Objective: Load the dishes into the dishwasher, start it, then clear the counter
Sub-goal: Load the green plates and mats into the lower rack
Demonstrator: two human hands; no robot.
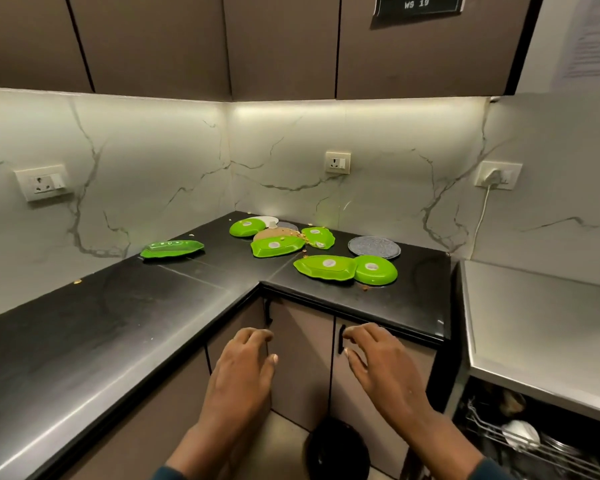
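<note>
Green dishes (329, 267) lay upside down on the black corner counter (125, 327), crumbs (297, 234) and a grey round mat (374, 246) among them — dishwasher rack (520, 441) at lower right. Left hand (243, 372) and right hand (383, 367) hovered apart, fingers loosely bent, holding nothing.

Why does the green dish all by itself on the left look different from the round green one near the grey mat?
The left dish is long and leaf-shaped; the round dish is a plump oval. The left dish sits alone, apart from the rest; the round dish touches another green dish beside the grey mat. The round dish lies upside down, its sticker showing; which way the left dish faces I cannot tell. Both are bright green and rest on the black counter.
</note>
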